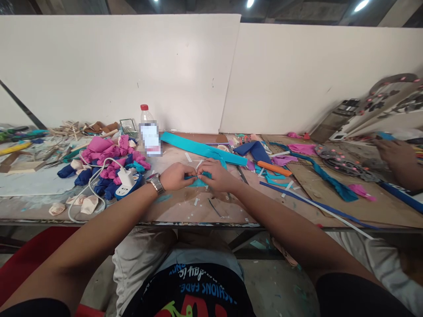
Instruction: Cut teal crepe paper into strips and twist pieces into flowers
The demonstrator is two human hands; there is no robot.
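Observation:
My left hand (181, 175), with a metal watch (155, 183) on its wrist, and my right hand (213, 174) meet over the middle of the table. Thumbs and fingers of both pinch a small piece of teal fabric (197, 182), partly hidden beneath them. Behind the hands, a long flat teal strip (201, 149) lies slantwise, with a crumpled teal bit on it near my right hand. An orange-handled tool (274, 168) and a folded dark blue strip (254, 152) rest to the right.
At left sit pink fabric bundles (102, 154) and a power strip (124, 190) with a white plug and cable. A red-capped bottle (145, 113) stands behind a blurred phone-like screen (150, 138). A white panel (115, 70) backs the table. Another person's hand (398, 156) is far right.

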